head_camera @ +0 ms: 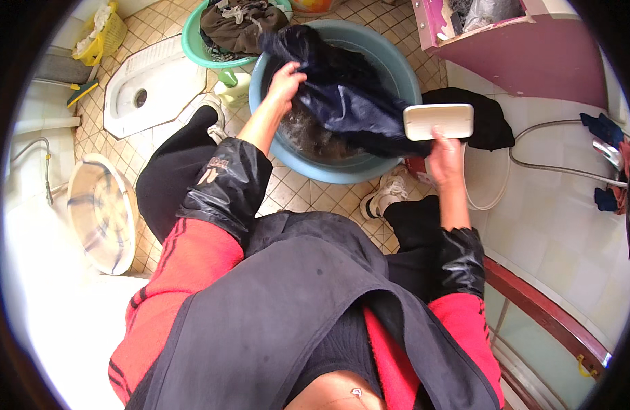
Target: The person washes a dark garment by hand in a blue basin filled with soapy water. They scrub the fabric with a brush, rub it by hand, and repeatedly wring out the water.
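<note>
A wet navy garment lies across a large blue plastic basin and hangs over its rim at both sides. My left hand grips the garment's edge at the left, fingers pinched on the cloth. In my right hand is a flat white rectangular object, perhaps a scrubbing brush, held by its near edge over the right end of the garment. Its underside is hidden. Dark, sudsy water shows below the cloth.
Behind the basin at left, a green tub holds clothes. A pump bottle stands beside it, near a squat toilet. Black cloth lies over a white bucket at right. An upright basin leans at left.
</note>
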`<move>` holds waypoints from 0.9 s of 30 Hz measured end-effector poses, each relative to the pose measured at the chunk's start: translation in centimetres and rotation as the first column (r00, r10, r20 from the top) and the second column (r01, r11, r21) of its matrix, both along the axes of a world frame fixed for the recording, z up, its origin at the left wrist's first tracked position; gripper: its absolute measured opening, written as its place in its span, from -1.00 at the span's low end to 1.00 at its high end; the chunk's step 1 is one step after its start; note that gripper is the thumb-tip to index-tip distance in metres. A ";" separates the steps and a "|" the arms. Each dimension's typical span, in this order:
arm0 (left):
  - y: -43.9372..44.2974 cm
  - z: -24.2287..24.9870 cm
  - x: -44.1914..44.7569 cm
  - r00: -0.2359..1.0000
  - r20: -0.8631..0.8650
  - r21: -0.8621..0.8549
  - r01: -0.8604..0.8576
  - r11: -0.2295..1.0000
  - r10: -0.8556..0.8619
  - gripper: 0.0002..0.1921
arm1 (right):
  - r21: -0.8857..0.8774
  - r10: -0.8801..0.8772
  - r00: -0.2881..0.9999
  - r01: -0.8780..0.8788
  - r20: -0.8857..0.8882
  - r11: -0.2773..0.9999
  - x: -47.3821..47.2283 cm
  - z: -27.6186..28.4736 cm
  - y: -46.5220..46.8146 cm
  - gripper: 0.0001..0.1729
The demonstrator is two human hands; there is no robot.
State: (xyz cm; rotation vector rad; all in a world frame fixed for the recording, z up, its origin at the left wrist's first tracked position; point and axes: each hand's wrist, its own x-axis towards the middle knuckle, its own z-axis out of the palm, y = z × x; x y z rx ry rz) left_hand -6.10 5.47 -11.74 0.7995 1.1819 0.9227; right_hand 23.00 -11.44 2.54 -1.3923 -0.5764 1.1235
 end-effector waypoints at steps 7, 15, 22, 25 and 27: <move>-7.7 -8.4 -0.5 0.499 -0.574 -0.213 0.675 0.707 -0.649 -0.73 | -0.557 0.028 0.999 -0.007 0.029 0.830 -3.1 -12.2 -1.7 -0.35; -0.5 -8.4 3.3 0.323 -0.937 0.012 0.415 0.910 -0.135 -0.58 | -0.433 0.135 0.937 0.019 0.323 0.901 1.0 -18.0 4.7 -0.55; -0.6 -14.8 0.3 0.267 -0.763 -0.482 0.373 0.793 -0.589 -0.34 | -0.277 0.335 0.502 -0.190 0.797 0.942 1.9 -27.7 16.0 -0.49; -3.4 -16.6 -0.1 0.343 -0.715 -0.452 0.438 0.777 -0.610 -0.40 | -0.474 0.561 0.621 -0.321 0.548 0.820 -0.6 -30.0 17.4 -0.53; -4.3 -17.3 -0.2 0.489 -0.706 -0.387 0.341 0.857 -0.513 -0.62 | -0.591 0.713 0.571 -0.430 0.407 0.682 -2.0 -29.2 17.0 -0.56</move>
